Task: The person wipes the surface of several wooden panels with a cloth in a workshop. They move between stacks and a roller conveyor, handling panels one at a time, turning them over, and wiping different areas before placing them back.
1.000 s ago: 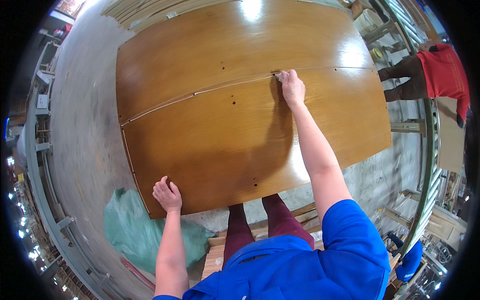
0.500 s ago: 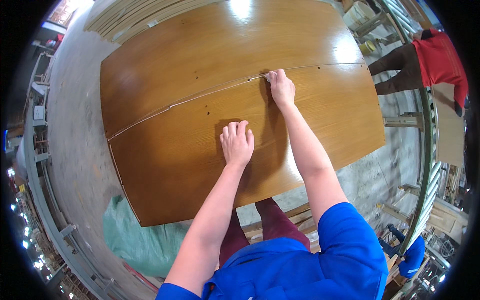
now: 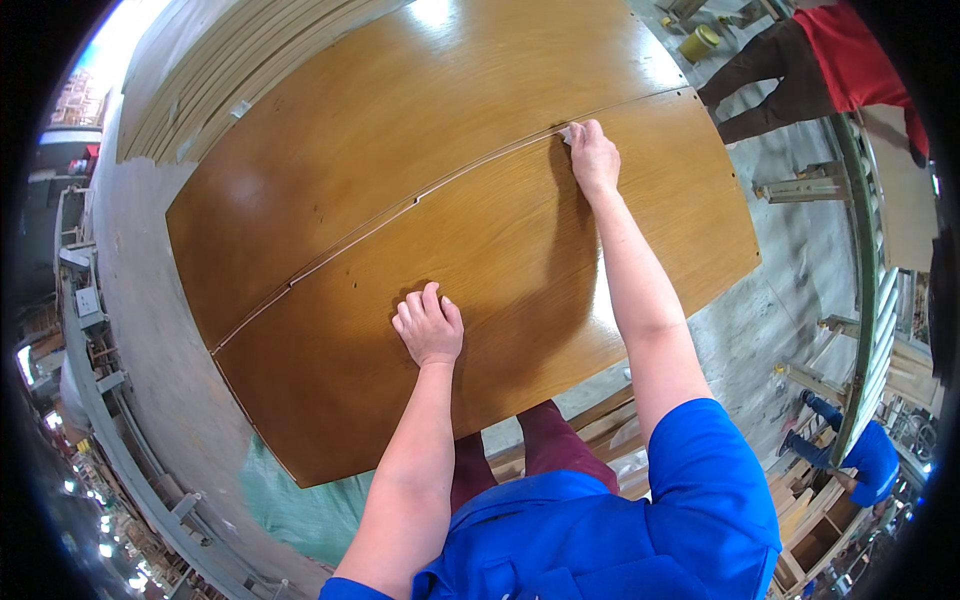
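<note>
Two glossy brown wooden panels lie before me, the near one [image 3: 480,270] and the far one [image 3: 400,100], edge to edge along a seam with a pale line on its edge. My right hand [image 3: 595,158] reaches to the right part of this seam. Its fingers pinch a small white piece [image 3: 567,135], perhaps cloth or paper, against the edge. On the near panel, left of centre, rests my left hand [image 3: 430,328], its fingers loosely bent and thumb apart, holding nothing. Small dark holes or notches show near the seam.
Long pale boards [image 3: 230,90] are stacked beyond the panels at the far left. Green sheeting [image 3: 300,505] lies under the near left corner. On the right are a roller conveyor [image 3: 868,370], a yellow can [image 3: 699,42], a person in red [image 3: 850,55] and another in blue [image 3: 872,462].
My right hand has slid rightward along the seam with the white piece. My left hand has shifted left and nearer on the panel, its fingers more bent. The view has turned a little.
</note>
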Motion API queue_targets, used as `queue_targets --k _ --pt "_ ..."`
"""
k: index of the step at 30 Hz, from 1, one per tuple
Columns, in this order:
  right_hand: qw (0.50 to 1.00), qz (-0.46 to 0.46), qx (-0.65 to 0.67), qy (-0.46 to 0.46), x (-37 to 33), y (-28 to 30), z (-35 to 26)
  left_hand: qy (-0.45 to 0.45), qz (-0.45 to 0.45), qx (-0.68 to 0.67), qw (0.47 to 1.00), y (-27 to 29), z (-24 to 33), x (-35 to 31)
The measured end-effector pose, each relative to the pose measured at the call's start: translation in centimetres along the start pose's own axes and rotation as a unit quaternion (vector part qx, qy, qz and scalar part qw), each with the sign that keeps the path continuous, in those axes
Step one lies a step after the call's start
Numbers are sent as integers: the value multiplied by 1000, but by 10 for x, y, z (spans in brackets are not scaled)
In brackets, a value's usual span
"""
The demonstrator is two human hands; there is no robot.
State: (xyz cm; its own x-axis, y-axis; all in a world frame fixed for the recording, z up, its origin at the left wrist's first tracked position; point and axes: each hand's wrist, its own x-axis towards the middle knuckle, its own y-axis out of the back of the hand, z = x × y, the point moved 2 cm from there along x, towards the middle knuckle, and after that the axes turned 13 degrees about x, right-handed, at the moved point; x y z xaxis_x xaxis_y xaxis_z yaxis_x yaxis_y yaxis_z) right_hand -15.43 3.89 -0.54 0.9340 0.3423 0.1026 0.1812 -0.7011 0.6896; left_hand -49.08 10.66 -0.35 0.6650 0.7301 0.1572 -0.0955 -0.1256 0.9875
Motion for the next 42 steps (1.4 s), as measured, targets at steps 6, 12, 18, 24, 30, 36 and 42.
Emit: queue_targets --k 6,12,18,24,30,36,42 --pt "1000 -11 2 -7 16 10 17 -3 -6 12 1000 0 2 1" --pt "999 -19 28 11 19 12 20 -4 -14 29 999 -2 3 1" --pt "1000 23 17 -13 43 31 44 -12 -22 37 999 -2 4 1" --pt "997 72 5 -43 80 58 79 -18 -33 39 999 -2 4 0" --pt "987 131 -27 -89 124 87 119 -21 -47 43 998 -1 3 0" --pt "983 148 -14 -109 155 109 142 -28 -27 43 998 -4 3 0" --pt "982 142 -33 -122 160 110 144 -25 -36 41 998 -5 3 0"
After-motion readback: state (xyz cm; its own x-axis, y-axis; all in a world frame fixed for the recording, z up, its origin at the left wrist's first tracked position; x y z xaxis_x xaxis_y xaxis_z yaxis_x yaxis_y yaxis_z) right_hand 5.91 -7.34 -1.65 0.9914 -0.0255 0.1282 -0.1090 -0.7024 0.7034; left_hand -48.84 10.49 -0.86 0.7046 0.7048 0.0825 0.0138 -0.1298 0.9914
